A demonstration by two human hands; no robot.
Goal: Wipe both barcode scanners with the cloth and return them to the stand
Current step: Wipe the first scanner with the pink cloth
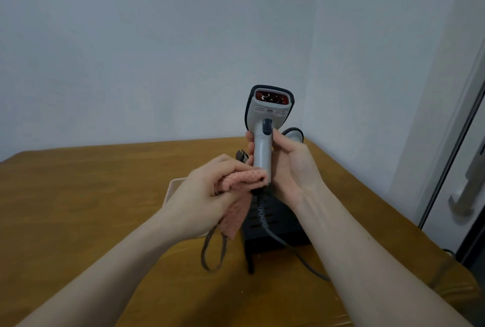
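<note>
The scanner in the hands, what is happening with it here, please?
A person is cleaning a grey barcode scanner. The right hand holds it upright by the handle, with the red window facing the camera. The left hand presses a pink cloth against the bottom of the handle. The scanner's cable hangs down over the black stand on the wooden table. A second scanner shows partly behind the right hand.

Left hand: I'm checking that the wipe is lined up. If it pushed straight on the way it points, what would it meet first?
The left hand points right, pressing the cloth on the scanner handle's lower end. So the handle comes first, then probably the right hand palm behind it.
</note>
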